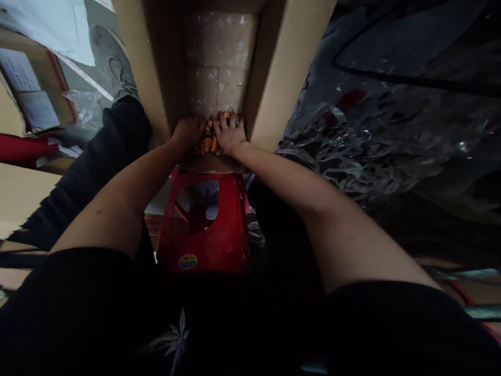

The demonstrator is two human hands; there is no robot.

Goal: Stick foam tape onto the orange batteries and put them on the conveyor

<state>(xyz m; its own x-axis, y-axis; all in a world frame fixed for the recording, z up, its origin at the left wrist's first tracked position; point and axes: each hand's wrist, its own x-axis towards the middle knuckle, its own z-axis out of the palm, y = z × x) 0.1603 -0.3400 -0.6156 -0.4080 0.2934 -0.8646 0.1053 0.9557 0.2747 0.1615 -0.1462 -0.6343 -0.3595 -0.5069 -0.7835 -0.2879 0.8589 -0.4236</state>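
Note:
An open cardboard box [270,78] stands in front of me, its flaps spread to both sides. My left hand [188,133] and my right hand [229,134] reach into its near end, side by side. Both are curled around a bundle of small orange packets [209,141] pressed between them. The bundle is mostly hidden by my fingers. The box floor beyond shows brown card with pale specks.
A red plastic stool [205,230] stands just under the box's near edge, between my knees. A heap of shiny dark plastic wrap and strips [371,136] fills the right. At the left lie a grey shoe [113,62], cardboard pieces and papers [27,89].

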